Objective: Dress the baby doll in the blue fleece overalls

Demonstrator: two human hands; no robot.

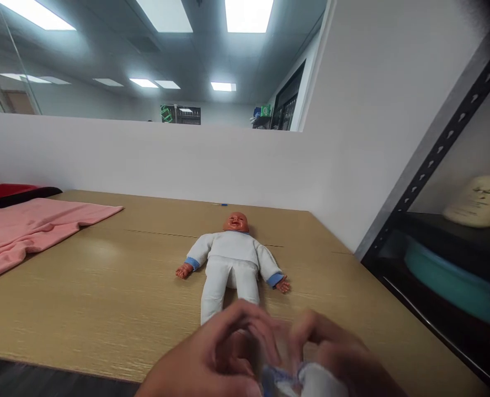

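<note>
A baby doll (233, 248) in a white suit with blue cuffs lies on its back on the wooden table (104, 298), head toward the wall and arms spread. Both my hands are over its lower legs, at the bottom of the view. My left hand (212, 353) curls, fingertips meeting a small white cloth piece with a blue edge (321, 381). My right hand (336, 344) has bent fingers closed on the same piece. Motion blurs the fingers, and the doll's feet are mostly hidden behind my hands.
Pink cloth (33, 223) lies at the left, with a red item (9, 191) behind it. A small blue-tipped stick (223, 204) rests near the wall. At the right stands a black shelf (435, 220) holding a teal basin (452, 281) and a cream-coloured bottle (477, 201).
</note>
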